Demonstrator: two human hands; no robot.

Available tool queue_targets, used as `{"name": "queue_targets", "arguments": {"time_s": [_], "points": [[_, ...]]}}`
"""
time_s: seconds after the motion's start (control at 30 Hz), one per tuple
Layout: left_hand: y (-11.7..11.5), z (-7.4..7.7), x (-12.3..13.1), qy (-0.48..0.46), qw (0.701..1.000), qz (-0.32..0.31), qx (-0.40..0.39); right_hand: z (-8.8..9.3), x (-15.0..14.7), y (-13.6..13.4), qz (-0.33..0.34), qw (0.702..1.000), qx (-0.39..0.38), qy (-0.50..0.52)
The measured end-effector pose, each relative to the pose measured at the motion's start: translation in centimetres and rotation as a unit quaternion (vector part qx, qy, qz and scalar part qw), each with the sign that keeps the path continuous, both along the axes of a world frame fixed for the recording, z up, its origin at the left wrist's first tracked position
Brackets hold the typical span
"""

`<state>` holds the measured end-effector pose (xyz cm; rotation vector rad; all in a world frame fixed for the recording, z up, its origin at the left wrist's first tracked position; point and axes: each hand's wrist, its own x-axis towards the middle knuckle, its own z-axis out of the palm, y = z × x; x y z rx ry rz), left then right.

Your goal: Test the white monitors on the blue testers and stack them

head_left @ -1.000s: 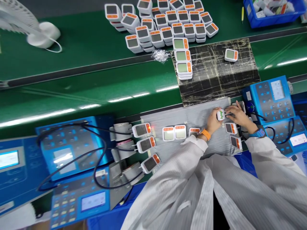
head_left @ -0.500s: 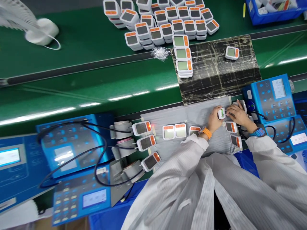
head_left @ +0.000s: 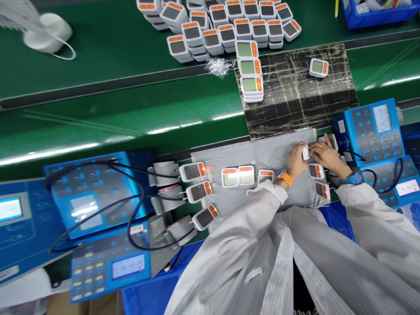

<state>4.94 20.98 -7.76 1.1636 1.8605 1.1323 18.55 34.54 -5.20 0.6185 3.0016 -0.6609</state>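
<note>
My left hand (head_left: pixel 296 161) grips a small white monitor unit (head_left: pixel 306 152) over the grey mat (head_left: pixel 262 155), fingers wrapped round it. My right hand (head_left: pixel 323 154) meets the same unit from the right, fingers pinched at its edge beside a connector. Two more units (head_left: pixel 316 171) with orange buttons sit plugged in just below my right hand. Three units (head_left: pixel 238 176) lie on the mat to the left of my left wrist.
Blue test consoles stand at right (head_left: pixel 372 129) and left (head_left: pixel 93 197), the left with black cables and three plugged units (head_left: pixel 197 190). On the green belt (head_left: pixel 131 118) lie a black pad (head_left: pixel 295 96) with stacked units and a large batch of units (head_left: pixel 226 30); a white fan (head_left: pixel 39 30) stands far left.
The unit in my hands has turned from showing its back to edge-on. Both hands stay at the same spot; the view has drifted slightly.
</note>
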Motion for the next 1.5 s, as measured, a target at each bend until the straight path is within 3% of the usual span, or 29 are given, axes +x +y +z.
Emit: {"name": "queue_targets", "arguments": {"time_s": [0.13, 0.27, 0.43, 0.53, 0.63, 0.83, 1.07, 1.2, 1.3, 1.4, 1.5], "points": [[0.7, 0.5, -0.4, 0.033, 0.999, -0.034, 0.01, 0.5, 0.2, 0.0, -0.021, 1.0, 0.015, -0.003], [0.7, -0.2, -1.5, 0.043, 0.995, -0.069, 0.053, 2.3, 2.1, -1.0, -0.051, 0.996, 0.072, 0.019], [-2.8, -1.7, 0.4, 0.045, 0.999, -0.006, 0.027, 4.0, 6.2, -3.4, -0.012, 0.989, 0.135, -0.052], [-4.8, -1.6, 3.2, 0.056, 0.996, -0.063, -0.008, 3.3, 7.4, -4.6, 0.026, 0.981, 0.161, -0.103], [-4.9, -1.3, 4.6, 0.063, 0.992, -0.105, -0.025, 2.1, 7.7, -5.0, 0.023, 0.98, 0.169, -0.105], [-3.4, -1.1, 3.2, -0.022, 0.99, -0.139, 0.015, 1.1, 8.1, -4.1, -0.031, 0.987, 0.146, -0.056], [-4.8, 0.6, 3.2, -0.022, 0.995, -0.091, -0.024, 1.8, 6.5, -4.1, -0.079, 0.987, 0.125, -0.056], [-6.2, 1.0, 1.9, -0.02, 0.998, -0.062, -0.004, 3.9, 5.8, -4.9, -0.144, 0.987, 0.067, -0.008], [-6.8, 1.5, 1.1, -0.03, 0.998, -0.058, 0.019, 5.9, 4.9, -5.6, -0.21, 0.974, -0.077, 0.032], [-6.4, 2.2, 0.8, -0.041, 0.997, -0.049, 0.049, 7.5, 3.2, -5.1, -0.243, 0.929, -0.279, 0.007], [-5.4, 2.8, 0.3, -0.063, 0.996, -0.017, 0.067, 8.2, 0.8, -2.8, -0.28, 0.879, -0.386, -0.001]]}}
